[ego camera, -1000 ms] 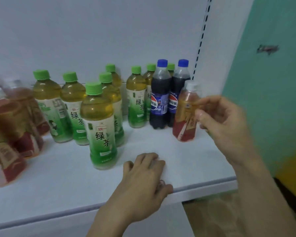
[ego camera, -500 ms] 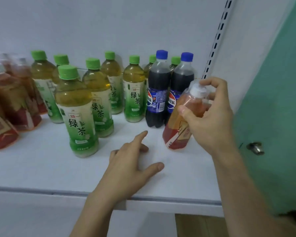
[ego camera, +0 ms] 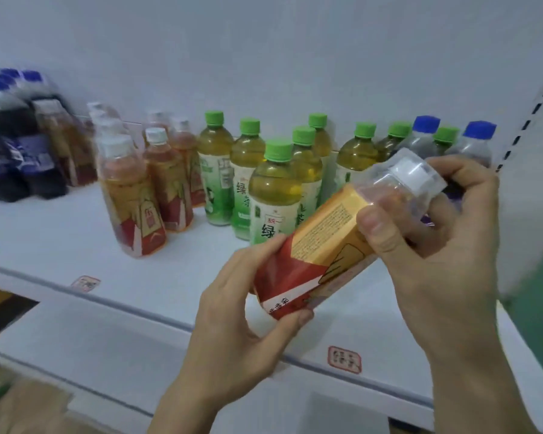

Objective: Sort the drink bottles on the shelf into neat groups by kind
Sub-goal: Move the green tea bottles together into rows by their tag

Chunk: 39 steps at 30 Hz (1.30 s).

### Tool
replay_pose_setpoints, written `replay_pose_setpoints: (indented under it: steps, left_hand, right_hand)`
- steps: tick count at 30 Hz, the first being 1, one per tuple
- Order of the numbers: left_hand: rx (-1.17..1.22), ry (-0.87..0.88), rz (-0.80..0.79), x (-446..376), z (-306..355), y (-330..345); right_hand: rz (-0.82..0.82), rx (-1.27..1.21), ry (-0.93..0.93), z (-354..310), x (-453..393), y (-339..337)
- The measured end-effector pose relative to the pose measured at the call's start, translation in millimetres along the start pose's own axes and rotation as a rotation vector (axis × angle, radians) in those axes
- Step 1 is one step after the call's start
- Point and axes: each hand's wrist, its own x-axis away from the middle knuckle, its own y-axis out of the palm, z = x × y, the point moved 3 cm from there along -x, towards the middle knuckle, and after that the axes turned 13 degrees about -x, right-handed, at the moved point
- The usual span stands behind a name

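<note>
Hands share one tilted red tea bottle above the shelf. Left hand fingers curl round its base; right hand fingers grip its neck. Green tea bottles stand behind.

The setting is a shop, or a mock-up of one. A white metal display shelf carries many identical drinks grouped by kind: green tea bottles, amber tea bottles and cola bottles. Small product labels sit along its front edge, and a slotted upright stands at the right.
</note>
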Motion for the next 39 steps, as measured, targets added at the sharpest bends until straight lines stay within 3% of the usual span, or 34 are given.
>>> replay_pose_setpoints:
  steps: [7,12,15,19,24,29,34,39]
  left_hand:
    - [-0.028,-0.069,0.046,7.6,-111.5,-99.5]
    - [0.053,-0.140,0.040,5.6,-186.4,-156.7]
    - [0.102,-0.199,-0.029,-4.6,-225.6,-177.7]
    - [0.029,-0.264,-0.130,-24.8,-272.9,-184.4]
    - [-0.104,-0.326,-0.251,-40.9,-304.1,-169.9]
    - [-0.097,-0.374,-0.315,-43.5,-318.4,-157.5]
    - [-0.136,-0.387,-0.269,-46.2,-314.0,-160.8]
    - [-0.268,-0.353,0.002,-21.6,-287.5,-175.3]
  right_hand:
    - [-0.197,-0.070,0.062,46.5,2.1,131.9]
    - [-0.251,0.032,0.030,78.1,-9.3,232.2]
    - [-0.274,0.219,-0.003,95.6,-22.7,285.8]
    - [-0.339,0.649,-0.058,123.7,-40.0,334.8]
    - [-0.281,1.057,-0.179,151.2,-46.1,356.4]
    - [-0.261,1.223,-0.212,166.9,-50.5,359.2]
    - [-0.288,1.189,-0.229,164.5,-48.9,354.0]
    - [-0.273,0.785,-0.366,147.6,-27.0,314.2]
